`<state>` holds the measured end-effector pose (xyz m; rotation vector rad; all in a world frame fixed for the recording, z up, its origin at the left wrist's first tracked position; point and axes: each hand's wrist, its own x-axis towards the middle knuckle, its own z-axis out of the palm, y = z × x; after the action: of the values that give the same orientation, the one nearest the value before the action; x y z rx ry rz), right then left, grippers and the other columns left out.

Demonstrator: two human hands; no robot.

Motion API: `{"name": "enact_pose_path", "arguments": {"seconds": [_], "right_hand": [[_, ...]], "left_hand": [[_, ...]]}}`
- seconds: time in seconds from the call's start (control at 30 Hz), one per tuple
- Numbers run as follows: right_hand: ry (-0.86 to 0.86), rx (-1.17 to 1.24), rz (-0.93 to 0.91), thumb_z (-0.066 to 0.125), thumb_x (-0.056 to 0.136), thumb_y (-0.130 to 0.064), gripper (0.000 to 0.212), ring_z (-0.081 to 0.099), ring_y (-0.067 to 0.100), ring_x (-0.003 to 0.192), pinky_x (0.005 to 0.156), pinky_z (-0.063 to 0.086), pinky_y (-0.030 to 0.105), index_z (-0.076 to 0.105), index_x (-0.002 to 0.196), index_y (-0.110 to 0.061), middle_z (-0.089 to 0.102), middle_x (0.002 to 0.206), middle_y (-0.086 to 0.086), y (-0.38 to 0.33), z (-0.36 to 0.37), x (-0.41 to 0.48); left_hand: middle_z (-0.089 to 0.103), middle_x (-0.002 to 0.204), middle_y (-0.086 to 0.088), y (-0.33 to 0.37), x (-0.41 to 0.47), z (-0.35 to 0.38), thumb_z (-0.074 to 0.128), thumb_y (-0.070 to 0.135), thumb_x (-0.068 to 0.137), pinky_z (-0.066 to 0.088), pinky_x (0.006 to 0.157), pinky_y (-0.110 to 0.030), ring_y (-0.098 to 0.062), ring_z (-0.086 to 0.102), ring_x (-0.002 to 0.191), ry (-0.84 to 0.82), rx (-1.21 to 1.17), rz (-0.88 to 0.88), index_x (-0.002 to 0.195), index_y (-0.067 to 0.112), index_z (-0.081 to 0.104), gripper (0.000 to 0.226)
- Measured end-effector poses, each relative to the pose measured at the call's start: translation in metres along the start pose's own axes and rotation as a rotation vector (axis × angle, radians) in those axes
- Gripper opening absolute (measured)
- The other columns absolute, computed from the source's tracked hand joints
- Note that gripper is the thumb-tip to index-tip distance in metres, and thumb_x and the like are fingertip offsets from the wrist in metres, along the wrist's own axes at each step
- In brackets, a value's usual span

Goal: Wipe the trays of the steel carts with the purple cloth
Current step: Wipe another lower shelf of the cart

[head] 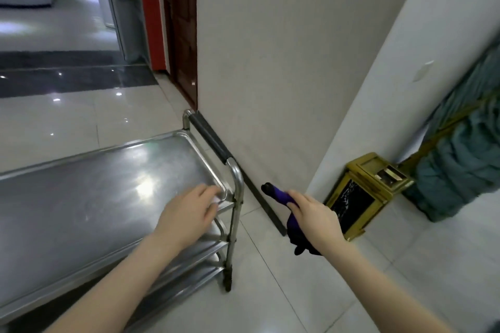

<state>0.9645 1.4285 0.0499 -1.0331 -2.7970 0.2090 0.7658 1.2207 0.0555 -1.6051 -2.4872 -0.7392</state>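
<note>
- Wall [270, 62] stood close behind the steel cart [235, 224], and its dark skirting strip [259, 197] ran just beside the cart's handle [211, 138]. A second pale wall angled in on your right.
- In that corner sat a gold bin [365, 192]. Near it leaned a bundle of teal mop strands [460, 170] with a yellowish pole [460, 119] lying across it.
- A dark wooden door [184, 35] lay beyond the cart, and glossy floor tiles [270, 292] ran under everything.
- You had one cart in view, with three trays stacked in it and one handle wrapped in a black grip. You also had one bin, one cloth and two hands.
- Your left hand [189, 213] rested on the near right corner of the top tray [94, 192], with its fingers relaxed on the steel and grasping nothing.
- Your right hand [316, 219] hung over the floor between the cart's leg and the bin, with its fingers clenched round the purple cloth [280, 194].
- One end of the cloth stuck out above the fingers and the rest hung below your palm, clear of the cart.
- The two lower trays [216, 244] showed only as thin edges under the top one.
- The cart's left end and the mop bundle ran out of frame, and your left fingertips were blurred.
</note>
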Motion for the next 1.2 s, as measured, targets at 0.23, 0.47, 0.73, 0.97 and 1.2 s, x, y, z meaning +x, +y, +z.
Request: {"name": "enact_pose_path", "arguments": {"seconds": [0.23,0.47,0.73,0.97,1.2], "right_hand": [[0.034,0.001,-0.039,0.03,0.104,-0.042,0.033,0.059,0.019,0.109,0.074,0.046,0.032,0.039,0.136,-0.045,0.057,0.129,-0.013,0.062,-0.041,0.082],[0.073,0.166,-0.095,0.032,0.104,-0.039,0.033,0.058,0.019,0.107,0.078,0.046,0.034,0.044,0.135,-0.043,0.058,0.126,-0.013,0.137,-0.068,0.193],[0.005,0.187,-0.28,0.035,0.103,-0.04,0.033,0.058,0.023,0.109,0.081,0.047,0.035,0.045,0.134,-0.041,0.059,0.126,-0.011,0.144,-0.057,0.335],[-0.029,0.205,-0.397,0.037,0.103,-0.038,0.034,0.06,0.024,0.103,0.071,0.042,0.032,0.045,0.136,-0.036,0.06,0.126,-0.008,0.111,-0.023,0.471],[-0.134,0.197,-0.512,0.038,0.104,-0.036,0.033,0.056,0.014,0.096,0.067,0.033,0.024,0.047,0.136,-0.035,0.059,0.124,-0.01,0.034,0.009,0.626]], "left_hand": [[0.058,0.119,0.008,0.03,0.123,0.028,0.041,0.034,0.098,0.046,0.072,-0.025,-0.01,0.057,0.1,0.02,0.064,0.074,0.128,0.029,0.052,0.032],[0.057,0.124,0.004,0.049,0.253,0.072,0.046,0.03,0.097,0.049,0.085,-0.035,-0.018,0.056,0.111,-0.02,0.092,-0.066,0.127,0.025,0.054,0.032],[0.057,0.121,0.005,0.016,0.342,0.097,0.046,0.033,0.097,0.048,0.076,-0.029,-0.013,0.058,0.103,-0.02,0.127,-0.207,0.127,0.025,0.053,0.031],[0.059,0.116,0.003,-0.075,0.418,0.106,0.048,0.033,0.095,0.043,0.069,-0.028,-0.017,0.061,0.094,0.006,0.189,-0.313,0.124,0.026,0.055,0.03],[0.055,0.124,0.004,-0.191,0.493,0.106,0.044,0.035,0.097,0.051,0.081,-0.033,-0.017,0.058,0.101,0.052,0.156,-0.526,0.129,0.027,0.051,0.033]]}}
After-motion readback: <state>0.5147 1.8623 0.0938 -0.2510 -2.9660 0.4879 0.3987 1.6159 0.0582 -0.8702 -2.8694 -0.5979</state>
